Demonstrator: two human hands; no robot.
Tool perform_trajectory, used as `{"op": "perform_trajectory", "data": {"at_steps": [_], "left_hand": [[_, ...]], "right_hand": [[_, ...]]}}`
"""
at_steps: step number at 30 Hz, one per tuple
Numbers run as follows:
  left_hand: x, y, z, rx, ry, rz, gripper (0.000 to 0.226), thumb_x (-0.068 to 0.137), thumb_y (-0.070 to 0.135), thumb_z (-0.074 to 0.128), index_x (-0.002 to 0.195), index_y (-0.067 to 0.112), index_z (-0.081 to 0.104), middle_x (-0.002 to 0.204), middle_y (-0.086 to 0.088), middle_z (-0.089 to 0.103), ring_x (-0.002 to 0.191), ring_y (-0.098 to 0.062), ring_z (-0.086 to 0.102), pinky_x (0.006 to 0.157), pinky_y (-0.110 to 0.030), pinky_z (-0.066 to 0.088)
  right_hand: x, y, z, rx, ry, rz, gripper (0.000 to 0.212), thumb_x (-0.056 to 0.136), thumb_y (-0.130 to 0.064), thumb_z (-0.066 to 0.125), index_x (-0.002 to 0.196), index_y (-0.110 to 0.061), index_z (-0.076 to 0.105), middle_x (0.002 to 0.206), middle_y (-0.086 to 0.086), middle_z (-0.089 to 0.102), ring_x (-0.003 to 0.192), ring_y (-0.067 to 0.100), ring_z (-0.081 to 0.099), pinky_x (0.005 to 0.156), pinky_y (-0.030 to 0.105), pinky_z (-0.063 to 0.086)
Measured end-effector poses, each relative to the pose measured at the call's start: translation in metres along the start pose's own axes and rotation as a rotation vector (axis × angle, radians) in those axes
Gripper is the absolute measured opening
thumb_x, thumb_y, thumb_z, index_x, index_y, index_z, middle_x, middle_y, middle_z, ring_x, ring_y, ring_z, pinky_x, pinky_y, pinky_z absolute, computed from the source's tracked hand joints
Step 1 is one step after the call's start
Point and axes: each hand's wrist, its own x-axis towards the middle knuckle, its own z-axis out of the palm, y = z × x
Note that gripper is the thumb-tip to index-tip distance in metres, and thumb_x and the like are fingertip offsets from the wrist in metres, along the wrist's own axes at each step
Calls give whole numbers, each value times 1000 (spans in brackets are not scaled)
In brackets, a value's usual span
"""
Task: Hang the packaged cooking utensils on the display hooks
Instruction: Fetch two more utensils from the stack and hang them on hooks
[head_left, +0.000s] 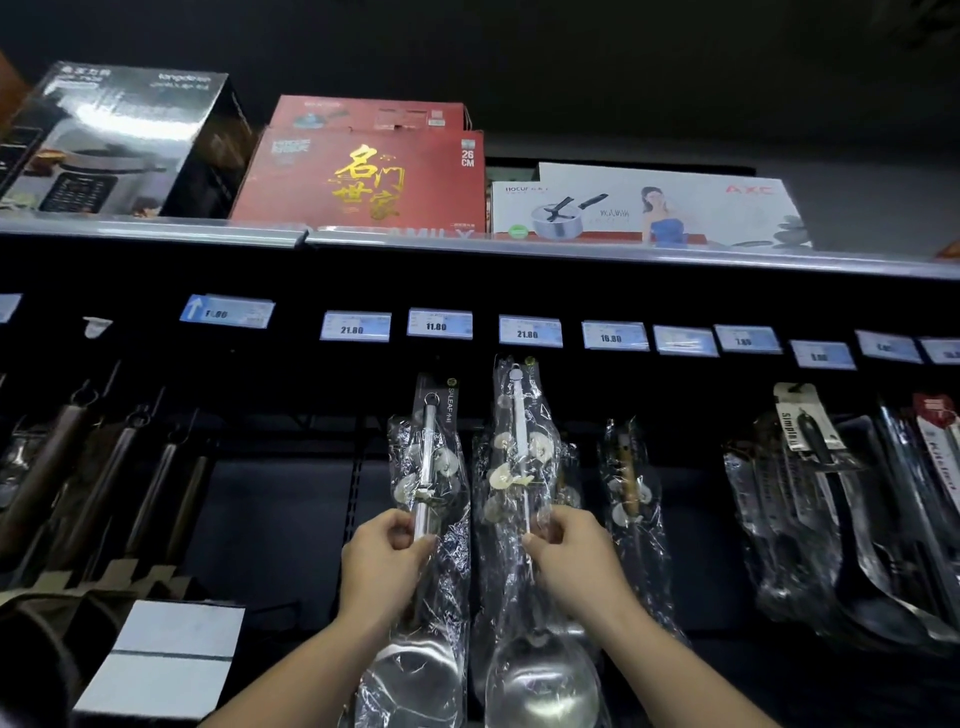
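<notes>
Upright, ladles in both hands.

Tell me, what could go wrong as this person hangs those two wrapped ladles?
The left hand and right hand each grip a ladle low on its handle, so the tops may wobble and miss the hooks, which I cannot make out. The crinkly wrap looks slippery. The right ladle might snag the hanging pack beside it.

Shelf with three cookware boxes.
</notes>
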Motion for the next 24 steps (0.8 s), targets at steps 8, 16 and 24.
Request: {"op": "perform_trajectory", "data": {"at_steps": [8, 16, 24], "left_hand": [[0, 2, 3, -6, -3, 12, 22, 85, 12, 78, 72, 23, 63, 73, 0, 69, 67, -10, 62, 58, -19, 44], [1, 0, 4, -11, -3, 14, 19, 84, 13, 78, 76, 22, 63, 77, -2, 70, 72, -12, 63, 60, -19, 45], [2, -1, 8, -8, -8, 3, 14, 84, 15, 79, 79, 20, 66, 77, 0, 71, 76, -13, 66, 62, -21, 45]], "right_hand": [[7, -5, 0, 11, 17, -16, 29, 96, -18, 64, 74, -13, 47, 68, 0, 48, 52, 12, 40, 47, 21, 36], [-3, 8, 3, 64, -1, 8, 16, 97, -17, 63, 82, -13, 58, 71, -2, 55, 51, 6, 43, 42, 13, 37], [2, 1, -1, 47, -1, -20, 21, 96, -19, 64, 78, -13, 54, 70, -2, 52, 55, 10, 43, 50, 22, 39]]}}
